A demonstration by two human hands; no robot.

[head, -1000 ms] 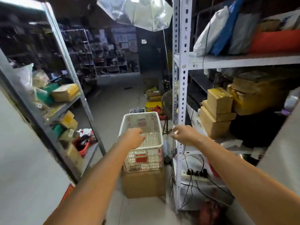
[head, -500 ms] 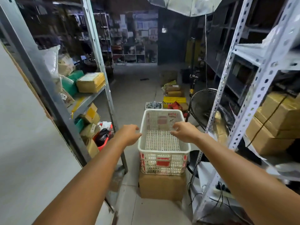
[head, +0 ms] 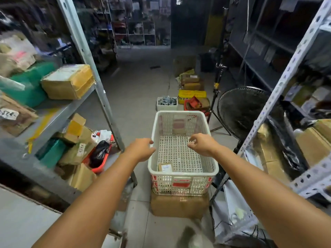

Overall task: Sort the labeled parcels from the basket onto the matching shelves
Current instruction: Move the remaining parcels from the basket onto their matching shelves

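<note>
Hovering above the basket (head: 182, 174), both hands were empty. The left hand (head: 141, 149) hung over the left rim with its fingers loosely bent and apart. The right hand (head: 203, 144) hung over the perforated floor, fingers drooping and gripping nothing. One small parcel (head: 164, 167) lay inside, tucked into the near-left corner against the front wall. It looked like the last one, so the task seemed close to done.

The step in hand appeared to be picking that parcel up. The left hand was nearer to it and would probably serve best, dropping straight down inside the rim. A pinch across the flat faces, thumb on top, should lift it clear of the wall. Turning the label upward before walking would allow a match with the left shelf (head: 53, 113) or the right shelf (head: 279, 90).

The basket was white moulded plastic, stiff, with a rounded lip, a hole-punched floor and slotted sides carrying red stickers. It sat on a plain cardboard box (head: 179, 204) on the floor. The parcel looked like a thin brown card packet with a pale printed label, light and rigid. The left shelf held a carton (head: 68, 81) wrapped in glossy yellow tape beside a soft green bag (head: 30, 86). The uprights were grey punched steel angle.
</note>
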